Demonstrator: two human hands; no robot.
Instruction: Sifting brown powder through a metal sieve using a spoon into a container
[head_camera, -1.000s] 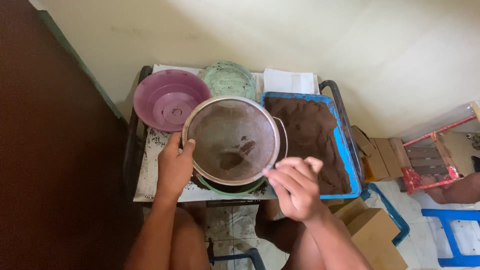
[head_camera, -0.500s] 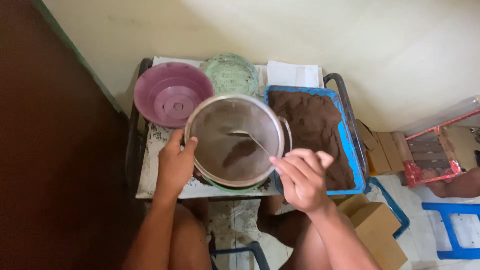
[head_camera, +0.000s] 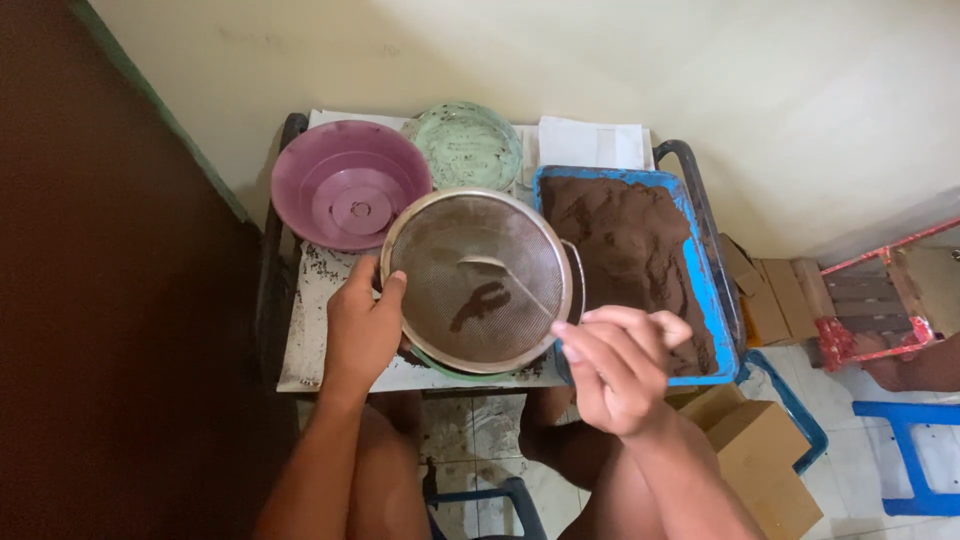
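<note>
Head view showed the left hand (head_camera: 362, 325) clasping the rim of the round metal sieve (head_camera: 478, 280), which sat over a green bowl on the bench. The right hand (head_camera: 615, 365), empty a second earlier, now pinched a spoon (head_camera: 500, 272), whose bowl had reached into the brown powder (head_camera: 478, 303) left in the mesh.

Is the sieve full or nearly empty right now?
Nearly empty: the sieve shows bare mesh with only a small dark patch of brown powder beside the spoon.
</note>
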